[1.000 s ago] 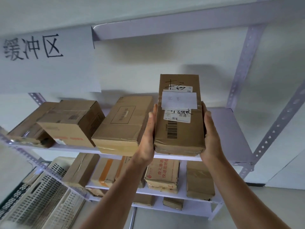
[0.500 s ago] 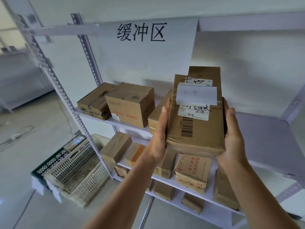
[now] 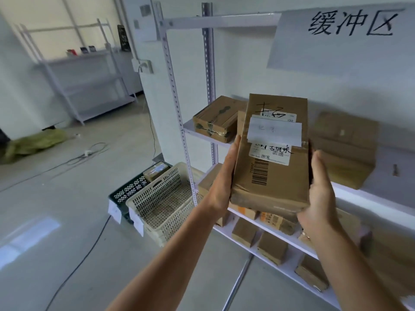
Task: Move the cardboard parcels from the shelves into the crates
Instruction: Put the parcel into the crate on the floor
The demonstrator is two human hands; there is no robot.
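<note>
Our left hand (image 3: 221, 187) and right hand (image 3: 318, 194) clasp the long sides of the parcel (image 3: 269, 176), which is held upright between our fingers. It looks stiff and light, so gripping the sides suits it. The white crate (image 3: 164, 198) gapes below-left of our fingers, beyond the shelf post (image 3: 177, 108).

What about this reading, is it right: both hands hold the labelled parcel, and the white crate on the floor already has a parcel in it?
Wrong crate. The head view shows the left hand and right hand holding the labelled parcel, but the small parcel lies in the dark crate behind; the white crate shows none.
</note>
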